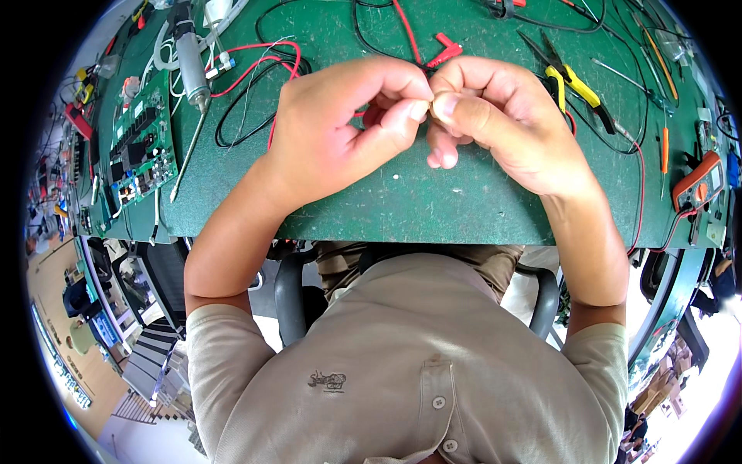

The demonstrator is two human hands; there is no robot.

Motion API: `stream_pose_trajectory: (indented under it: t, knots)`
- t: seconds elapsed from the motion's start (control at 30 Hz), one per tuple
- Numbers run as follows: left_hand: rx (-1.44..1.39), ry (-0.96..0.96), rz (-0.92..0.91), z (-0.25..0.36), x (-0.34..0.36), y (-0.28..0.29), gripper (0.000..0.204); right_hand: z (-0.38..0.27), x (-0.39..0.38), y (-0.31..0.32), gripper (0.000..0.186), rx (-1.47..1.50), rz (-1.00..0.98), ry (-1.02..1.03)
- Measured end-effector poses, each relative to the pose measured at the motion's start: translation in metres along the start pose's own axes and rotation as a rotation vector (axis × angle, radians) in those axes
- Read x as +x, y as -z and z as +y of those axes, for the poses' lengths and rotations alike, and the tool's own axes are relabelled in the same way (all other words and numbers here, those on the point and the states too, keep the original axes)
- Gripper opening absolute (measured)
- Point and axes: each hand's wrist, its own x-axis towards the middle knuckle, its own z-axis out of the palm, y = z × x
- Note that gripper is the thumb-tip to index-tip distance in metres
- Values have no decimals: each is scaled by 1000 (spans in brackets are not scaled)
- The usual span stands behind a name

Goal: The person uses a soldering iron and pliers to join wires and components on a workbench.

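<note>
Head view: left hand (328,120) and right hand (510,124) pinch closed, tip to tip, over the counter (402,205); anything gripped is too small to tell. A red plug (446,52) lies near their 12 o'clock.

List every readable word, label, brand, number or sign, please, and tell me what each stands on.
No text is clear enough to quote.
Beige short-sleeved buttoned shirt: dark chest emblem; any lettering too small.
Green flat circuit board: markings too small.
Orange boxy multimeter: markings too small.
Blue-and-white sign, far left: characters blurred and distorted.
</note>
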Motion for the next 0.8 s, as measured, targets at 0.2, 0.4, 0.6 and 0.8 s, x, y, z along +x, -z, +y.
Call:
stream_pose_trajectory:
  t: [0.2, 0.4, 0.6, 0.8]
  knots:
    - [-313, 117, 25, 3, 4, 3, 20, 0, 2, -1, 18, 53, 53, 45]
    - [-48, 287, -94, 2, 12, 38, 11, -1, 1, 2, 14, 65, 96, 30]
    - [250, 300, -455, 4, 8, 48, 16, -5, 1, -2, 12, 38, 135, 21]
    - [384, 100, -463, -7, -3, 37, 19, 0, 2, 2, 11, 67, 110, 36]
